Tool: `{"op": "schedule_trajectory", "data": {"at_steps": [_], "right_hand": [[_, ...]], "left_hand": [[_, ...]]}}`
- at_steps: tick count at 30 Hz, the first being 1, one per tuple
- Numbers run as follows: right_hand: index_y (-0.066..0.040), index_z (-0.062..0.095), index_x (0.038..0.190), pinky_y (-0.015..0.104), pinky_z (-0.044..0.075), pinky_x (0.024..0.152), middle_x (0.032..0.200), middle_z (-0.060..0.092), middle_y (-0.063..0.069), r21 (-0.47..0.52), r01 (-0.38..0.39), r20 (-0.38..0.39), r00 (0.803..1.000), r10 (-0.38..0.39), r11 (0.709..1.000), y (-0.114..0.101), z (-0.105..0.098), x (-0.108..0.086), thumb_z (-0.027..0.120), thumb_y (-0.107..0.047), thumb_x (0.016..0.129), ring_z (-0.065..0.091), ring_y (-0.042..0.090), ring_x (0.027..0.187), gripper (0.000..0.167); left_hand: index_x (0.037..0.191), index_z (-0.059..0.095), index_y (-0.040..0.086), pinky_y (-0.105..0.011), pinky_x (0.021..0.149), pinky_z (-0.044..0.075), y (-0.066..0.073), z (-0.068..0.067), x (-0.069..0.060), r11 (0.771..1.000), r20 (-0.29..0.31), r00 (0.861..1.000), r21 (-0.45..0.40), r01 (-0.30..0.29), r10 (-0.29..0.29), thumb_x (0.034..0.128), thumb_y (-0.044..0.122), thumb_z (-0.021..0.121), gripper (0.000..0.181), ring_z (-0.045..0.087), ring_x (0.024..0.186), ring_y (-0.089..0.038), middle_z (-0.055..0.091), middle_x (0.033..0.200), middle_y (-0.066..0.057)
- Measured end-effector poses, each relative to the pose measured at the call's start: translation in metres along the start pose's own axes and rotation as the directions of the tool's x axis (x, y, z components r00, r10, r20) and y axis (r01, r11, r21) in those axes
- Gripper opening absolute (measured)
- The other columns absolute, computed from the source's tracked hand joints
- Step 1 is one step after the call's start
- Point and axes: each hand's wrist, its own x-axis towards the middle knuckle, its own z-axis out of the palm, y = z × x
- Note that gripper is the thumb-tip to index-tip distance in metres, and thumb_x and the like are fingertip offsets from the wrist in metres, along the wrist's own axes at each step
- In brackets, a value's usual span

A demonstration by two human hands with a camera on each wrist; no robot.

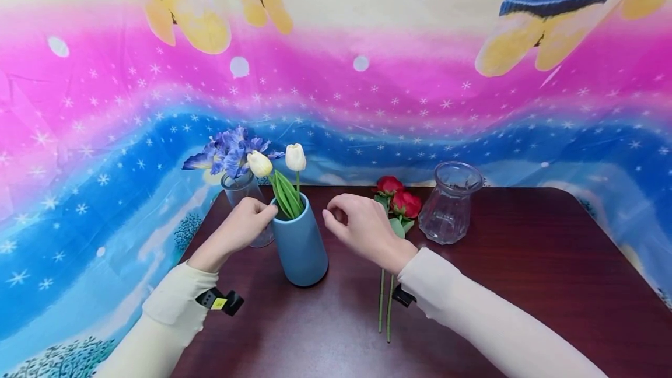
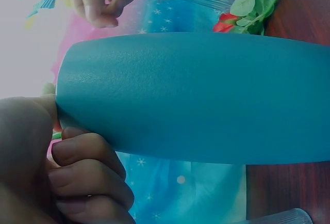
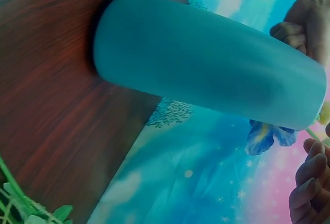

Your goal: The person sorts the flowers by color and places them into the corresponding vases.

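A blue-grey vase (image 1: 301, 252) stands on the table and holds two white tulips (image 1: 296, 157) with green leaves. My left hand (image 1: 241, 223) pinches the vase's rim on its left side, thumb at the edge and the other fingers curled against the outer wall, as the left wrist view shows. To the right of the vase, apart from it, my right hand (image 1: 364, 229) hovers with loosely bent fingers and nothing visible in them. Beneath and beyond the right hand lie red roses (image 1: 406, 204), their long stems pointing toward me and partly hidden by that hand.
Behind my left hand stands a clear glass vase (image 1: 236, 191) with blue-purple irises (image 1: 233, 150). An open-mouthed clear glass vase (image 1: 448, 217) stands right of the roses. The dark wooden table (image 1: 530, 284) ends at a printed cloth backdrop (image 1: 336, 92).
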Motion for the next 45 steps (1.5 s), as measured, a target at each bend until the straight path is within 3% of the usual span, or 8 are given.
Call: {"op": "schedule_trajectory", "data": {"at_steps": [15,33,41,45], "right_hand": [[-0.021,0.071,0.087,0.022,0.041,0.055,0.076,0.06,-0.011,0.009,-0.09,0.014,0.996,0.089,0.996,0.027,0.0,-0.025,0.066,-0.023,0.094,0.049,0.003,0.061,0.009],[-0.018,0.071,0.088,0.021,0.041,0.057,0.077,0.061,-0.01,0.034,-0.097,-0.029,0.995,0.098,0.995,0.039,0.002,-0.037,0.068,-0.02,0.092,0.049,0.003,0.063,0.006],[-0.019,0.072,0.088,0.022,0.042,0.057,0.077,0.061,-0.011,0.031,-0.108,-0.024,0.994,0.109,0.994,0.042,0.003,-0.04,0.067,-0.021,0.092,0.05,0.002,0.062,0.007],[-0.018,0.072,0.088,0.022,0.042,0.057,0.077,0.062,-0.01,0.034,-0.105,-0.029,0.994,0.106,0.994,0.042,0.003,-0.041,0.068,-0.021,0.091,0.05,0.002,0.062,0.006]], "left_hand": [[0.053,0.038,0.014,-0.028,0.048,0.027,0.0,-0.004,0.003,0.998,0.012,0.999,-0.053,0.041,-0.04,0.0941,0.018,0.049,0.043,0.025,0.043,-0.011,0.03,0.045,0.008],[0.054,0.033,0.015,-0.027,0.049,0.026,0.003,-0.006,0.008,1.0,0.002,1.0,-0.016,0.021,-0.021,0.0923,0.017,0.052,0.043,0.022,0.046,-0.009,0.024,0.051,0.008],[0.052,0.037,0.015,-0.027,0.05,0.028,0.004,-0.011,0.01,0.999,0.081,0.996,0.048,0.024,-0.028,0.0939,0.018,0.05,0.044,0.022,0.045,-0.01,0.027,0.049,0.007],[0.051,0.037,0.016,-0.027,0.049,0.027,0.005,-0.012,0.01,0.997,0.078,0.997,0.075,0.006,-0.012,0.0941,0.018,0.048,0.045,0.023,0.044,-0.01,0.029,0.048,0.007]]}}
